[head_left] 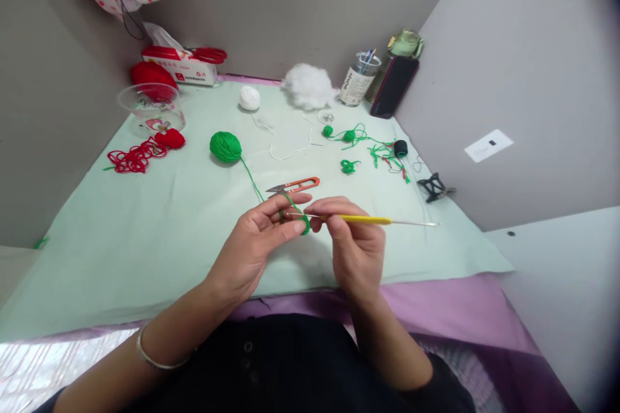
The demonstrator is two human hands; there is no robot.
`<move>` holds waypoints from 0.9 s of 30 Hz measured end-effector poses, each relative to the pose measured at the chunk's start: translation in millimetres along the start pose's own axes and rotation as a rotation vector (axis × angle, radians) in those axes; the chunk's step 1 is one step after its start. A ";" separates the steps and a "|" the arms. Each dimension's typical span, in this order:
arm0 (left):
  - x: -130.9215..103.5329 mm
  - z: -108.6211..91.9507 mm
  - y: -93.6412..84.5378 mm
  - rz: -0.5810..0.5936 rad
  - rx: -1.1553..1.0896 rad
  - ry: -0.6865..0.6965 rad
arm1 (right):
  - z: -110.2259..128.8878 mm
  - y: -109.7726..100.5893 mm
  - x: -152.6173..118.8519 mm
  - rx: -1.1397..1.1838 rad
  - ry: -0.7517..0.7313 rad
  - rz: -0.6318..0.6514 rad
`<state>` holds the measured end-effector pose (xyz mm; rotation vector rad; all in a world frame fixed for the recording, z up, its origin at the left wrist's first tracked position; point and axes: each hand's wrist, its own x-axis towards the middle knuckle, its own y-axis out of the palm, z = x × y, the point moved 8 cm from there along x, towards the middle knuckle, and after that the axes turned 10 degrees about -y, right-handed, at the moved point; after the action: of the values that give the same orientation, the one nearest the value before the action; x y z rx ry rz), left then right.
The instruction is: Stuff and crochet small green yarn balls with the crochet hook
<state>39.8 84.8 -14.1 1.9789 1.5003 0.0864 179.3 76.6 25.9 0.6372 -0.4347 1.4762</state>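
Note:
Between thumb and fingers, my left hand (259, 235) pinches a small green crochet piece (306, 226), with green yarn looped over its forefinger. That yarn runs back to a green yarn ball (225, 146) on the table. My right hand (356, 242) grips a crochet hook (365, 219) by its yellow handle; its thin metal tip points left, at the crochet piece. Whether the tip passes through a stitch is too small to tell. Just beyond my fingers lie orange thread snips (303, 185).
Red yarn (138, 156), a clear plastic tub (159, 113) and a tissue box (194, 71) stand at the left. White stuffing (309, 86), a white yarn ball (250, 98) and a pen cup (358, 84) line the back. Right are a phone (394, 87), black thread spool (400, 148) and green scraps (348, 166).

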 end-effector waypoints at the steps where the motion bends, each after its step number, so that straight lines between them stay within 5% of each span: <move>1: -1.2 -1.0 0.6 -0.010 0.014 0.013 | -1.7 0.6 -0.7 -0.006 0.013 0.007; 12: -3.5 -8.0 -2.4 -0.023 0.116 0.080 | -13.9 -4.0 -2.8 0.182 0.190 -0.010; 27: -8.3 -11.9 -9.2 -0.128 0.250 0.223 | 25.8 3.8 -4.7 -0.249 -0.210 0.168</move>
<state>24.2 84.1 -6.9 2.1165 1.8555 0.0696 178.2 56.5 43.2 0.5680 -0.8386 1.4881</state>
